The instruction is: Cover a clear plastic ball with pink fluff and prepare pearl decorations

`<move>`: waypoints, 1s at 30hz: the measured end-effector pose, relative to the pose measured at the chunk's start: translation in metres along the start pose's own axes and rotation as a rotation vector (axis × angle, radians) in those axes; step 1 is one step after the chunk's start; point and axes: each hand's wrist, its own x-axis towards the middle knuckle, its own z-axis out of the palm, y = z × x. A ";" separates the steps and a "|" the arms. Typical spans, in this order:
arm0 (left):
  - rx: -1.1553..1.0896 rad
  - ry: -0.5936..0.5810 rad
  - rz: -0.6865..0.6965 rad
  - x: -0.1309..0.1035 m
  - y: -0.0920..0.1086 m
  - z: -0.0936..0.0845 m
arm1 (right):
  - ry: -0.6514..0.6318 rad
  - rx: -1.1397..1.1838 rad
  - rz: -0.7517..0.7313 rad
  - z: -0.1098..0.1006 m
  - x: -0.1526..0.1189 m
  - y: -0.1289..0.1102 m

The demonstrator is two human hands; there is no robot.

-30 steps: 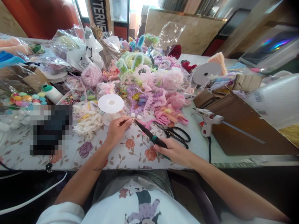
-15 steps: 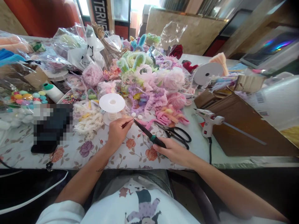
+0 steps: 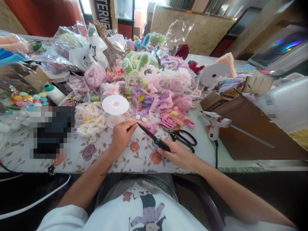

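My right hand (image 3: 176, 154) is wrapped round the handle of a long dark pointed tool (image 3: 149, 134) with a green band; its exact kind is unclear. The tool slants up and left, and its tip meets the fingertips of my left hand (image 3: 122, 134). Thumb and forefinger are pinched together there, on something too small to make out. Just behind my left hand stands a white spool (image 3: 108, 106) wound with small pearl-like beads. Two white balls (image 3: 137, 117) lie beyond the tool's tip. Black-handled scissors (image 3: 184, 138) rest beyond my right hand.
A heap of pastel yarn, ruffles and doll pieces (image 3: 154, 86) fills the table's back. To the right are a white glue gun (image 3: 214, 123) and a cardboard box (image 3: 255, 131). Cream fringe yarn (image 3: 92, 126), a blurred-out dark object (image 3: 54, 131) and colourful beads (image 3: 29, 99) lie left.
Both hands keep almost the same pose, with the tool's tip still at the left fingertips. The view has shifted very slightly.
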 end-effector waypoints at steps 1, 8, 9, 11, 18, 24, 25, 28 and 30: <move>0.000 0.000 0.000 0.000 0.000 0.000 | 0.003 0.008 -0.002 0.001 0.000 0.001; -0.028 0.018 -0.020 0.000 0.002 0.000 | 0.010 0.072 -0.011 0.004 0.002 0.006; -0.035 0.022 -0.029 0.000 0.002 0.000 | 0.010 0.080 -0.007 0.004 0.002 0.006; -0.050 0.020 -0.040 0.000 0.002 0.000 | 0.013 0.089 -0.003 0.002 0.001 0.005; -0.194 -0.070 -0.166 0.001 0.003 -0.001 | -0.090 0.230 0.008 -0.006 -0.002 0.004; -0.136 -0.169 -0.248 0.004 0.002 0.000 | -0.053 0.198 0.165 0.002 0.009 0.004; -0.126 -0.180 -0.262 0.004 0.001 0.000 | -0.044 0.172 0.180 0.004 0.012 0.003; -0.112 -0.191 -0.300 0.006 -0.001 -0.001 | -0.002 0.125 0.197 0.005 0.016 0.000; -0.098 -0.197 -0.323 0.008 -0.003 -0.002 | -0.041 0.179 0.198 0.003 0.017 0.000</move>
